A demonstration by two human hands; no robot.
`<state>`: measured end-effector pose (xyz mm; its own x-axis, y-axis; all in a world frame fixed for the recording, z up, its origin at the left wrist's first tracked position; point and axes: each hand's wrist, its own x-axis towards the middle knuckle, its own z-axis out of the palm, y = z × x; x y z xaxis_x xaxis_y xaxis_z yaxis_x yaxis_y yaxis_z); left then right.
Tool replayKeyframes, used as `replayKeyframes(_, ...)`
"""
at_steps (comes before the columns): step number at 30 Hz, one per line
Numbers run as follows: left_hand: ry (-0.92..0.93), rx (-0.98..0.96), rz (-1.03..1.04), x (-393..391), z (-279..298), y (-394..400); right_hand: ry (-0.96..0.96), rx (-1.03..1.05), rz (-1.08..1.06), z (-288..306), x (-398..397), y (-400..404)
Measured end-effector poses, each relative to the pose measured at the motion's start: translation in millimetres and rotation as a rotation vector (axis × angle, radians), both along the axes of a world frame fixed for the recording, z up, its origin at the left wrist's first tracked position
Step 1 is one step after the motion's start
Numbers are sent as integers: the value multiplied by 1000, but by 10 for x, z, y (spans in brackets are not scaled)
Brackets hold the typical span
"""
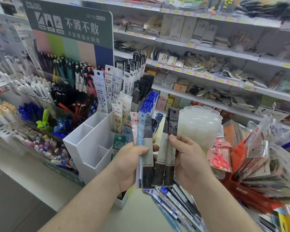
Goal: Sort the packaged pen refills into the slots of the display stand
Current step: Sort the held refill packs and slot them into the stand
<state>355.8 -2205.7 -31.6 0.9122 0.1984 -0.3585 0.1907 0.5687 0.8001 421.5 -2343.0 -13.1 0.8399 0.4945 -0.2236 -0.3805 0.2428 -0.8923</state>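
Note:
My left hand (pixel 131 163) grips a fan of refill packs (pixel 143 131): a pink one, a light blue one and a dark grey one, held upright. My right hand (pixel 189 161) pinches two dark grey refill packs (pixel 169 131) beside them, thumb on the front. Both bundles hover in front of the white display stand (pixel 90 141), whose near slots show bare white dividers. Its farther slots hold white refill packs marked 0.5 (pixel 104 91), black packs (pixel 137 69) and blue packs (pixel 151 101).
A loose pile of refill packs (pixel 174 200) lies on the counter below my hands. A stack of clear plastic dishes (pixel 199 124) stands right of them, with packaged scissors (pixel 220 158) and bagged goods further right. Pen racks (pixel 45 91) fill the left; store shelves run behind.

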Motion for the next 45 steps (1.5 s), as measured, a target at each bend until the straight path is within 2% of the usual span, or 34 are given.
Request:
replayKeyframes(7,14,138,42,1,-44,14,31,-47,-23,-6,-7,11)
replayKeyframes(21,-10,192,72,68,-81,-28,-55,-143,-57,-104,-63,61)
replayKeyframes(29,57,111,46,75,-54,-32,-3,-64,-73,-131,-24,28)
replayKeyframes(33,31,87,43,73,-54,-22,-8,-87,-73,-149,-12,11)
replayKeyframes(45,-92,286,238,123,-101,63,-12,8,-144,-98,43,-28)
